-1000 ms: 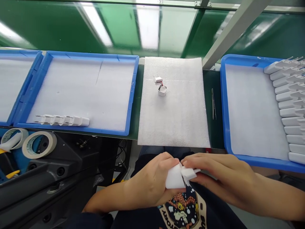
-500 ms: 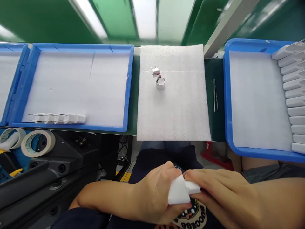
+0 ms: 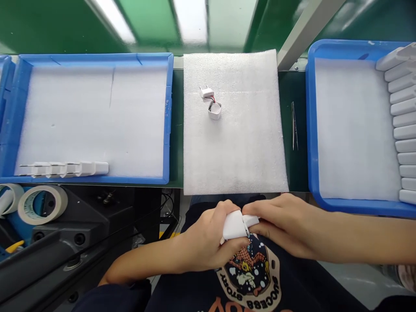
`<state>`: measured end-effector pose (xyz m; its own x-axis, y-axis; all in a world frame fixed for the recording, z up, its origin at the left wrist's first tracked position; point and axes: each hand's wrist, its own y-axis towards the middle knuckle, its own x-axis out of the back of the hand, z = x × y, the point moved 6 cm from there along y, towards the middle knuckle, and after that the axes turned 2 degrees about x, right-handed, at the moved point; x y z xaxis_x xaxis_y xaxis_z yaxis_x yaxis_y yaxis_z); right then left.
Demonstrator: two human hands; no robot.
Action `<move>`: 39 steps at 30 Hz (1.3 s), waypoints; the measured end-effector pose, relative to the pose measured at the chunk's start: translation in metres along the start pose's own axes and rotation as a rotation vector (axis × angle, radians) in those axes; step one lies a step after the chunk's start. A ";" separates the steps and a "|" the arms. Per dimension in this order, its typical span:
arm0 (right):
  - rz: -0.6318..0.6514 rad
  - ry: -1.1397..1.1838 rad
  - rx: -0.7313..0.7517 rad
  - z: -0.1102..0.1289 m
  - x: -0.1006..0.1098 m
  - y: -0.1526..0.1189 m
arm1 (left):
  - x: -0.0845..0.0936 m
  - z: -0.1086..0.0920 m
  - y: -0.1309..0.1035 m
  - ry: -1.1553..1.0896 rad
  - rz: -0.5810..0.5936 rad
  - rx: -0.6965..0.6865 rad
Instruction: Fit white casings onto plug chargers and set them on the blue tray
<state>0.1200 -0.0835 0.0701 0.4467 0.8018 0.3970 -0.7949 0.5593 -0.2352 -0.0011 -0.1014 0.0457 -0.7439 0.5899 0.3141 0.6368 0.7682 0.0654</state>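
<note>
Over my lap, just off the bench's front edge, my left hand (image 3: 208,236) grips the white housing of a power adapter (image 3: 234,225). My right hand (image 3: 286,223) pinches the adapter's smaller end piece (image 3: 251,220), which sits slightly askew against the housing. My fingers cover part of both pieces. On the white foam mat (image 3: 240,151) beyond my hands lies an opened plug adapter: its pronged cap (image 3: 206,93) is joined by red and dark wires to the hollow white casing (image 3: 214,112).
Left of the mat, a foam-lined blue tray (image 3: 167,125) holds a row of white plug adapters (image 3: 69,169). Tweezers (image 3: 294,125) lie to the right, beside another blue tray (image 3: 311,130) with several white housings (image 3: 406,132). Tape rolls (image 3: 58,203) rest at lower left.
Both hands have moved up and slightly left in the view, nearer the mat, still holding the adapter. The view itself has shifted a little.
</note>
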 end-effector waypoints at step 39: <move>-0.338 0.017 -0.036 -0.006 0.031 0.018 | 0.019 0.015 0.013 -0.274 -0.143 0.101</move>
<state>0.1224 -0.0478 0.0724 0.6895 0.5727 0.4433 -0.5858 0.8010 -0.1236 -0.0102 -0.0763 0.0384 -0.8599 0.5088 0.0407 0.5089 0.8608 -0.0086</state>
